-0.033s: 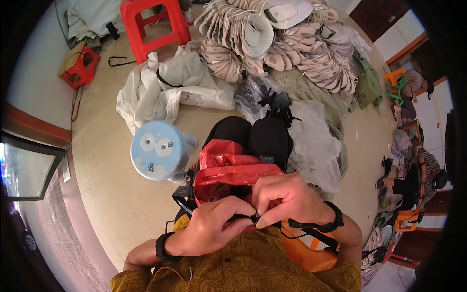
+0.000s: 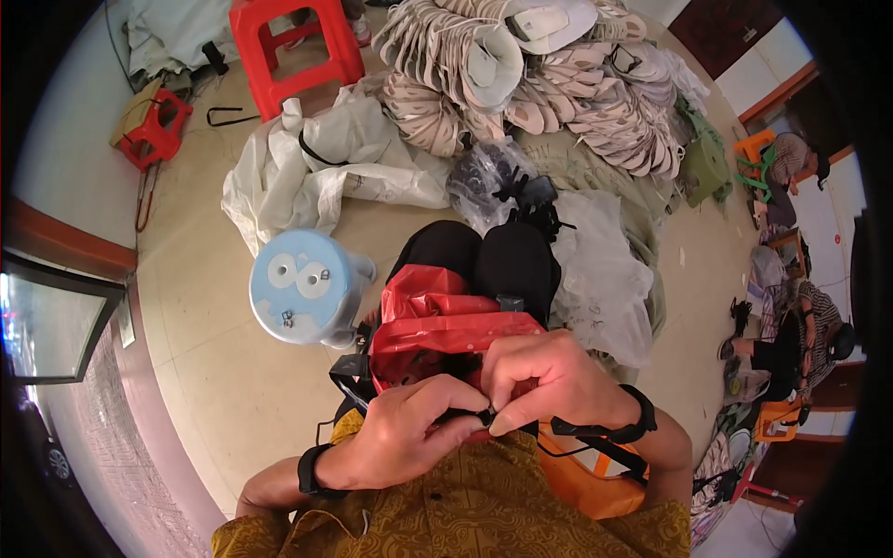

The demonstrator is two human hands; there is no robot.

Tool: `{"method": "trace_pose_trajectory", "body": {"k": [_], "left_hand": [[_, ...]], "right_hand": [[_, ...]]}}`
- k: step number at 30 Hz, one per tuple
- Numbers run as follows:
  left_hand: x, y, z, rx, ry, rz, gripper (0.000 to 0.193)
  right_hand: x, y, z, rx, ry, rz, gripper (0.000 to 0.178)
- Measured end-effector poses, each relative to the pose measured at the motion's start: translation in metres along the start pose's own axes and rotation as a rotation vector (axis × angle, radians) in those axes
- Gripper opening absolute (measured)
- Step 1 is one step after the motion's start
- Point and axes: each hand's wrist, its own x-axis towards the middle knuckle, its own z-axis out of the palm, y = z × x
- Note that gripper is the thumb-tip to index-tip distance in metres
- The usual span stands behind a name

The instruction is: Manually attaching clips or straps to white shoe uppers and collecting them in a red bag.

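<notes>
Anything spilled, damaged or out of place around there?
No spill or damage stands out. The white sack lies crumpled on the floor beyond the blue stool, looking untidy beside the bundled shoe uppers.

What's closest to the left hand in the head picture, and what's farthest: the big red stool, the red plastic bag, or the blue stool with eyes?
From the left hand, nearest first:
1. Red plastic bag: right by it, just in front.
2. Blue stool: off to the left and forward.
3. Big red stool: far ahead, toward the left.
</notes>
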Motion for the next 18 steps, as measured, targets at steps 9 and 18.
{"method": "trace_pose_trajectory", "body": {"k": [9, 18], "left_hand": [[-0.002, 0.002, -0.001, -0.004, -0.029, -0.064, 0.02], [-0.003, -0.006, 0.007, 0.074, 0.127, -0.178, 0.023]], "right_hand": [[0.0, 0.009, 0.004, 0.049, 0.009, -0.029, 0.016], [0.004, 0.017, 0.005, -0.014, 0.12, -0.04, 0.014]]}}
